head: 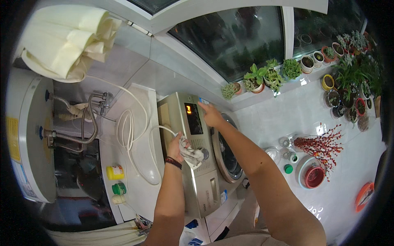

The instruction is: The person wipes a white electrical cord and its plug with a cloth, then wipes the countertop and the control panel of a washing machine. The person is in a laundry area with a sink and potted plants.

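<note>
A front-loading washing machine (200, 184) stands below me, its round glass door (229, 147) closed and its panel display (193, 118) lit in orange. My left hand (176, 147) grips a white power strip (194, 164) together with a greyish crumpled cloth (190, 150); a white cable runs from it over the machine's top. Part of the strip is hidden by the cloth. My right hand (211, 115) has its index finger stretched out at the panel's far end, near a blue and white sticker, and holds nothing visible. Whether the fingertip touches the machine cannot be told.
A white counter (141, 160) with a coiled white cable (130, 132) and several small containers (115, 172) adjoins the machine. A water heater (34, 135) and metal pipes hang at left. Potted plants (254, 78) line the sill; jars, pots and red-berried branches (320, 146) stand on the floor.
</note>
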`<state>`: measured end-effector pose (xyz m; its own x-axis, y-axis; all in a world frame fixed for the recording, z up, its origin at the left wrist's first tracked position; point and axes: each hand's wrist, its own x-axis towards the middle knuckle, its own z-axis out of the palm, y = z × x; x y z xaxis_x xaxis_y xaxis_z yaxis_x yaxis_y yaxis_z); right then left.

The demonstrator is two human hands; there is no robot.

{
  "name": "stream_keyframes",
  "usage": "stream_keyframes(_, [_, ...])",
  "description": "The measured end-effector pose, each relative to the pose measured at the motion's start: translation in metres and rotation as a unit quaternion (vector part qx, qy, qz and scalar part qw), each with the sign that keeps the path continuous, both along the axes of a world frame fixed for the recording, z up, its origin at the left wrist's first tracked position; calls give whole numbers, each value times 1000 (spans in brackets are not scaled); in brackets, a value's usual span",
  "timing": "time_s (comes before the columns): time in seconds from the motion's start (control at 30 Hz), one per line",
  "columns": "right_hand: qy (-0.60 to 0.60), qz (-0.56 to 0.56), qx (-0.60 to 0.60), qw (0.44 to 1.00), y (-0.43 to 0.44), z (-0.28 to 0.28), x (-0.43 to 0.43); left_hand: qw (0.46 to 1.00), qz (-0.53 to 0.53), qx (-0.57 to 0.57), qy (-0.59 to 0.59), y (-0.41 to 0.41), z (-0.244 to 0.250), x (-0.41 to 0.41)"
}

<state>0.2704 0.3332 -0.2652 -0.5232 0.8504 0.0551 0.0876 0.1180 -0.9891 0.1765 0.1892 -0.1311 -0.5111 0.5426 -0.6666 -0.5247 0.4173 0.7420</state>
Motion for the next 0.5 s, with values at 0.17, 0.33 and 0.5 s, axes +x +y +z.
stream_keyframes(0.17, [-28,2,-3,1000,16,-16,-20,999,18,-32,28,7,7,9])
stream_keyframes(0.33, [-57,-3,5,998,22,-8,-34,998,4,-57,33,6,2,0])
stream_keyframes(0.5, [-65,28,23,997,29,-4,-45,999,6,-35,22,8,2,2])
